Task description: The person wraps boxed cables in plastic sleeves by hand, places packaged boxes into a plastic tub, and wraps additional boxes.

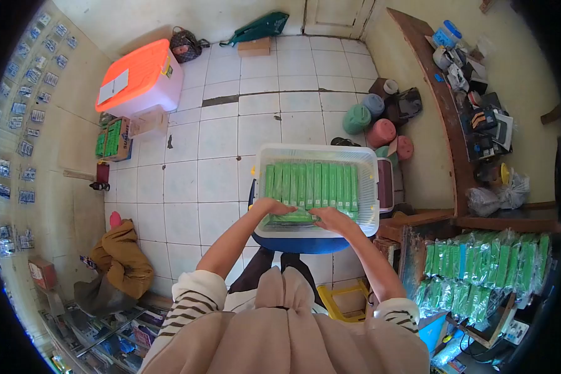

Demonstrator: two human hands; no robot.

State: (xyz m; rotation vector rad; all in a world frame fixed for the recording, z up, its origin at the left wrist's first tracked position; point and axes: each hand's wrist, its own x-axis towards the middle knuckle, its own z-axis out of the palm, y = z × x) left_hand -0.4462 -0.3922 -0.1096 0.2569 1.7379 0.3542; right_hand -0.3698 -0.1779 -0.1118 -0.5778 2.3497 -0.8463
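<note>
A clear plastic bin [318, 151] stands in front of me on something blue. A row of upright green boxes [311, 185] fills most of it. More green packs [296, 216] lie flat along the near side of the bin. My left hand [277, 207] reaches in at the left, its fingers on the near green packs. From the right, my right hand [331, 219] touches the same packs, fingertips near the lower ends of the upright boxes. The undersides of both hands are hidden, so their grip is unclear.
Wrapped green packs [480, 268] sit on a shelf at the right. Coloured rolls [357, 119] stand beyond the bin. A cluttered wooden desk [439, 93] lines the right wall. At the back left are an orange-lidded box [140, 65] and a carton of green packs [113, 138].
</note>
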